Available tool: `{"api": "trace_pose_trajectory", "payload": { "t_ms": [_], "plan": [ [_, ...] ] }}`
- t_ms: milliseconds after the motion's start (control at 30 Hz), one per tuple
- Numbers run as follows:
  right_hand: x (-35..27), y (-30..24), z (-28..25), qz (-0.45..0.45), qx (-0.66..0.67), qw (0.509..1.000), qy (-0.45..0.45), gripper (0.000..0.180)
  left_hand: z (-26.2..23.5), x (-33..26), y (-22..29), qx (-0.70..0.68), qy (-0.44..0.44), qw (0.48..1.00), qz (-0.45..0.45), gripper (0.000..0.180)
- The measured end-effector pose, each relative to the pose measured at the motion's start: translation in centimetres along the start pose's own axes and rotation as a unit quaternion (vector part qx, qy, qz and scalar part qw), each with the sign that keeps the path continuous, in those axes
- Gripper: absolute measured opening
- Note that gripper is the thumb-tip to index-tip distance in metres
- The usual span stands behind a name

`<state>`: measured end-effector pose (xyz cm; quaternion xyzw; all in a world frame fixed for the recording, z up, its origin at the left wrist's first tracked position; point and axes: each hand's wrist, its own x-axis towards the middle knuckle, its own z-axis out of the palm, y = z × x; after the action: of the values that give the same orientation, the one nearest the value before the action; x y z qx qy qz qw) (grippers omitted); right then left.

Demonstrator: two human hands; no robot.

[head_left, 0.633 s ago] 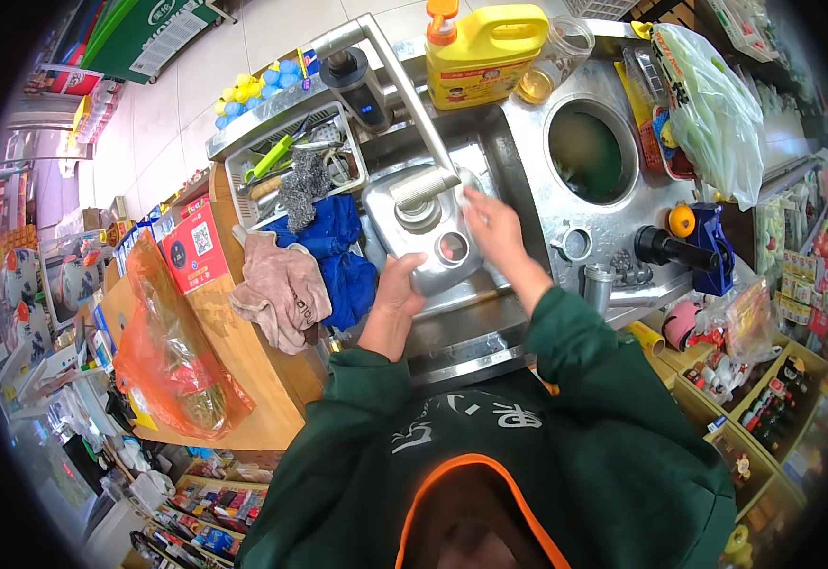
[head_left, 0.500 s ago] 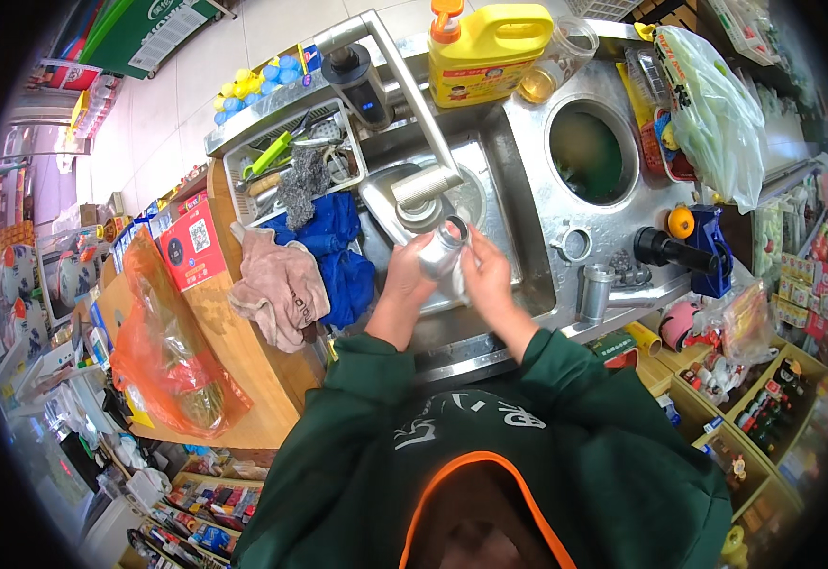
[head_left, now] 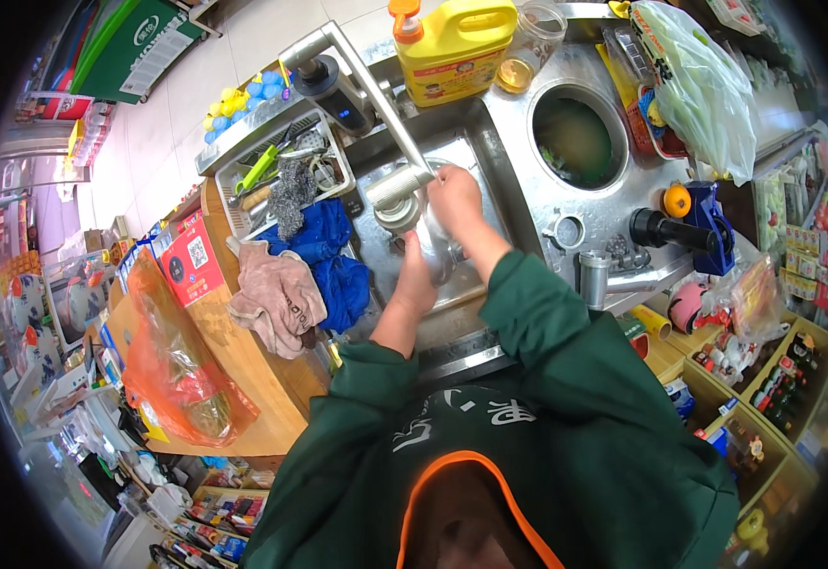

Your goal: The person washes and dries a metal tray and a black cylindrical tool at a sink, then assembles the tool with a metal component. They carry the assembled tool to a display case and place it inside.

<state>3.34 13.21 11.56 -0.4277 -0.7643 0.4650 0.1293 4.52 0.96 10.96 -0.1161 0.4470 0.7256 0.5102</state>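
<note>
My left hand (head_left: 412, 284) is wrapped around a shiny metal cylinder (head_left: 442, 261), blurred and partly hidden, over the steel sink (head_left: 504, 175). Its thumb points up toward the tap's round spout head (head_left: 398, 194). Just right of that spout, my right hand (head_left: 456, 199) is closed in a fist above the cylinder. What its fingers hold, if anything, is hidden. The tap (head_left: 376, 90) arches over the basin from the back left.
Left of the sink are a basket of utensils (head_left: 229, 194), blue cloth (head_left: 343, 289) and a pink towel (head_left: 276, 299). A yellow jug (head_left: 456, 62) stands behind. To the right are a round well of murky water (head_left: 580, 142), a metal canister (head_left: 594, 277) and a black flashlight (head_left: 665, 230).
My right hand has moved up and left beside the spout, its fingers now closed. The cylinder and my left hand have shifted slightly lower. The whole view has shifted a little left.
</note>
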Motion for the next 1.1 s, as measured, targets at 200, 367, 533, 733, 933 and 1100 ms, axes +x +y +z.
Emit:
{"api": "trace_pose_trajectory", "payload": {
  "t_ms": [200, 367, 533, 733, 933, 1100],
  "plan": [
    [-5.9, -1.7, 0.3, -0.164, -0.055, 0.985, 0.018, 0.015, -1.9, 2.2, 1.5, -0.069, -0.005, 0.997, -0.013, 0.069],
    [-10.9, 2.4, -0.5, -0.274, 0.016, 0.959, 0.069, 0.016, -3.6, 2.5, 1.3, -0.182, -0.128, 0.975, 0.018, 0.052],
    [-10.5, 6.3, 0.0, -0.147, 0.076, 0.983, 0.083, 0.009, -2.9, 1.3, 0.8, -0.142, -0.056, 0.988, 0.004, 0.028],
    [-6.1, 7.9, -0.9, 0.043, 0.123, 0.991, 0.022, 0.013, -2.4, -0.8, 1.6, -0.039, 0.019, 0.998, -0.041, 0.032],
    [-3.9, 4.4, -3.0, 0.060, 0.132, 0.970, -0.197, 0.010, -2.6, -0.9, 1.5, 0.029, -0.022, 0.998, -0.052, 0.039],
    [-4.9, 2.8, -3.2, -0.279, -0.087, 0.933, -0.211, 0.014, -3.3, -1.3, 1.4, 0.120, -0.022, 0.989, -0.079, 0.038]
  ]
}}
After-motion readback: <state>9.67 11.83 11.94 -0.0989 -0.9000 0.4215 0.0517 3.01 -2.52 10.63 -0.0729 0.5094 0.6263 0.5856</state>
